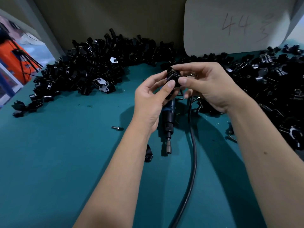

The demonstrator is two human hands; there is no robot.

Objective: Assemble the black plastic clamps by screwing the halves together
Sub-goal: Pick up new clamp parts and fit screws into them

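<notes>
Above teal table (65,162), both hands' curled fingers grip black clamp (173,76).

single head cam, wide-angle, looking fwd & down; close over green tabletop (65,162), forearms entering from bottom

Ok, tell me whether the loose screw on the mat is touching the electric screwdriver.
Apart. The head view shows the loose screw lying left of the electric screwdriver, with the left forearm and bare green mat between them.
</notes>
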